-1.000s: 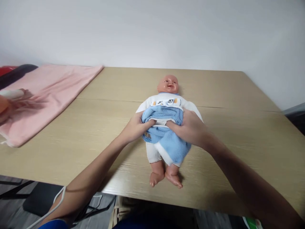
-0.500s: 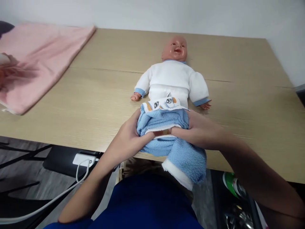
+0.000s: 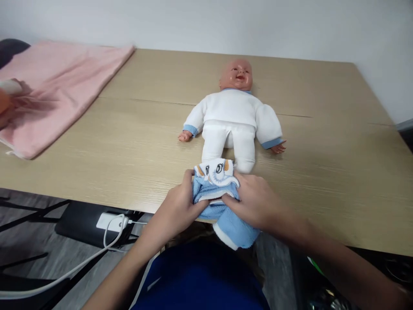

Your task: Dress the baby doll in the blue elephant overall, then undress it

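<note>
A baby doll (image 3: 229, 106) lies on its back, dressed in a white top with blue cuffs, its head toward the wall. Its white cloth thighs show, while the lower ends of the legs are hidden at the blue terry pants (image 3: 217, 183). These pants carry an elephant face on the front and are bunched at the table's near edge, one leg hanging over it. My left hand (image 3: 180, 201) grips their left side, thumb in the white-trimmed opening. On the other side, my right hand (image 3: 253, 199) pinches the cloth the same way.
A pink cloth (image 3: 71, 86) covers the table's left end, with part of a person's hand (image 3: 4, 110) blurred over it. Below the front edge, a white power bank (image 3: 111, 221) with a cable rests on a black surface. The wooden table (image 3: 322, 172) meets a wall behind.
Both hands have drawn the pants down toward me, from the doll's waist to its lower legs, uncovering the white thighs. The pants are bunched narrower.
</note>
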Motion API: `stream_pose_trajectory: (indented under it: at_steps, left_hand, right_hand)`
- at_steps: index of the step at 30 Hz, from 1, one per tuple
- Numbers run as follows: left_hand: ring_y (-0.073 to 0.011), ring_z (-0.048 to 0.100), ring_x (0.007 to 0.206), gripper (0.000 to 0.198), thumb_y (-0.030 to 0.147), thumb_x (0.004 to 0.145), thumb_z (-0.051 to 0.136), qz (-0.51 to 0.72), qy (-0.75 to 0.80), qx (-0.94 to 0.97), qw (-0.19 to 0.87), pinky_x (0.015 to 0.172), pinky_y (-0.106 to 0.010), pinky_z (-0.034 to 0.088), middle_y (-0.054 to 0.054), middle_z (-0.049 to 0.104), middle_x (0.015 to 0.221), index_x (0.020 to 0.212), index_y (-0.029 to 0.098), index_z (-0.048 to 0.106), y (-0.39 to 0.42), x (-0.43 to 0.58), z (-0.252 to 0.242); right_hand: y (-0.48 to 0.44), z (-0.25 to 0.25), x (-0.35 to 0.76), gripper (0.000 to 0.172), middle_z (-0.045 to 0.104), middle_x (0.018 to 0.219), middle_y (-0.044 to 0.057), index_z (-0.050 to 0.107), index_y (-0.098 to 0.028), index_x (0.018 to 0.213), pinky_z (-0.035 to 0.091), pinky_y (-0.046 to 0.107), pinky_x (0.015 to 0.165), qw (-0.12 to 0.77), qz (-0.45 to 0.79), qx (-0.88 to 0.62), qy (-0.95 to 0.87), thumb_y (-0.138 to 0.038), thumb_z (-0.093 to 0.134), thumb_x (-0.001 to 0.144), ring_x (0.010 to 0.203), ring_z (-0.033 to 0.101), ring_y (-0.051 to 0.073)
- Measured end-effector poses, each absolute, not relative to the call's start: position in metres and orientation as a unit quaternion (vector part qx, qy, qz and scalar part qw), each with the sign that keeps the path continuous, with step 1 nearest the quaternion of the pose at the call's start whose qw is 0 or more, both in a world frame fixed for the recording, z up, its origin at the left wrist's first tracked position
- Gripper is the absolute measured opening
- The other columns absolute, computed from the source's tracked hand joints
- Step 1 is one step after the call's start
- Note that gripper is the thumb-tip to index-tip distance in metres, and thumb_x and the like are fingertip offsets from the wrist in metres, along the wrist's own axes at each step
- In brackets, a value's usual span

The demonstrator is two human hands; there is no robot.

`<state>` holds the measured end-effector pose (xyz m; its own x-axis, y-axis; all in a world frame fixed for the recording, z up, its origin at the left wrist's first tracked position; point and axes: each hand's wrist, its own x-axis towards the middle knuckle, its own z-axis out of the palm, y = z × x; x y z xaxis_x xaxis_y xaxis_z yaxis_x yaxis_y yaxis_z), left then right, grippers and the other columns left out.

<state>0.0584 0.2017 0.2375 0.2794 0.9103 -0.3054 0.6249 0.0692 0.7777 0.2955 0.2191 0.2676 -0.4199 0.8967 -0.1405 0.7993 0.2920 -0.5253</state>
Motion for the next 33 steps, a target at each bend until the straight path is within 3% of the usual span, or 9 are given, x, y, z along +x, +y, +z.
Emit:
stream_pose_trajectory:
  at_steps: [3,6,9,12,17,22,27,33]
  left_hand:
    - [-0.0369,0.078,0.089,0.039,0.040,0.101,0.067,0.130,0.578,0.693,0.410,0.072,-0.039,0.046,-0.008,0.079,0.101,0.133,0.025,0.051,0.198,0.055,0.227]
    - [-0.0402,0.078,0.098,0.050,0.035,0.101,0.067,0.115,0.559,0.716,0.401,0.078,-0.042,0.048,-0.010,0.081,0.108,0.147,0.024,0.050,0.195,0.051,0.220]
    - [-0.0404,0.077,0.100,0.052,0.035,0.102,0.068,0.119,0.556,0.715,0.408,0.080,-0.045,0.049,-0.011,0.080,0.111,0.150,0.024,0.050,0.194,0.050,0.215]
    - [-0.0352,0.075,0.101,0.043,0.031,0.103,0.069,0.160,0.544,0.712,0.414,0.082,-0.044,0.051,-0.010,0.077,0.115,0.142,0.024,0.053,0.195,0.051,0.211]
    - [-0.0292,0.073,0.109,0.039,0.022,0.100,0.071,0.254,0.523,0.694,0.425,0.090,-0.042,0.055,-0.009,0.073,0.125,0.137,0.024,0.057,0.195,0.055,0.206]
    - [-0.0310,0.075,0.116,0.047,0.022,0.096,0.076,0.283,0.531,0.629,0.492,0.095,-0.044,0.058,-0.009,0.079,0.132,0.141,0.024,0.062,0.201,0.057,0.205]
    - [-0.0262,0.074,0.102,0.043,0.023,0.097,0.079,0.312,0.515,0.614,0.510,0.087,-0.039,0.059,-0.007,0.082,0.121,0.137,0.024,0.064,0.215,0.058,0.203]
    - [-0.0199,0.070,0.086,0.027,0.030,0.103,0.080,0.341,0.485,0.625,0.508,0.077,-0.033,0.056,-0.003,0.080,0.105,0.126,0.023,0.067,0.224,0.059,0.198]
  right_hand:
    - [0.213,0.263,0.289,0.027,0.085,0.118,0.016,0.072,-0.015,0.132,0.060,0.045,0.089,0.047,0.251,-0.552,-0.794,-0.022,0.066,0.107,0.105,0.082,0.036]
    - [0.205,0.264,0.285,0.034,0.082,0.133,0.020,0.067,-0.013,0.142,0.064,0.050,0.094,0.024,0.247,-0.549,-0.798,-0.023,0.065,0.109,0.117,0.082,0.039]
    - [0.200,0.266,0.284,0.036,0.081,0.132,0.019,0.064,-0.014,0.144,0.066,0.050,0.084,0.009,0.227,-0.555,-0.800,-0.026,0.066,0.109,0.107,0.084,0.038]
    - [0.197,0.264,0.285,0.032,0.083,0.123,0.016,0.064,-0.017,0.139,0.065,0.045,0.077,0.014,0.206,-0.563,-0.800,-0.027,0.065,0.109,0.096,0.084,0.035]
    - [0.198,0.251,0.293,0.038,0.085,0.109,0.015,0.063,-0.014,0.140,0.060,0.042,0.072,0.096,0.211,-0.560,-0.796,-0.029,0.062,0.106,0.089,0.083,0.034]
    - [0.204,0.238,0.299,0.050,0.085,0.098,0.009,0.060,-0.018,0.145,0.058,0.040,0.068,0.182,0.264,-0.581,-0.748,-0.031,0.070,0.098,0.082,0.083,0.033]
    - [0.215,0.232,0.302,0.060,0.085,0.106,0.006,0.057,-0.025,0.151,0.064,0.040,0.075,0.254,0.303,-0.569,-0.721,-0.022,0.076,0.094,0.085,0.083,0.030]
    - [0.224,0.226,0.307,0.030,0.082,0.108,0.005,0.064,-0.026,0.123,0.067,0.038,0.081,0.314,0.295,-0.514,-0.741,-0.017,0.075,0.096,0.090,0.082,0.026]
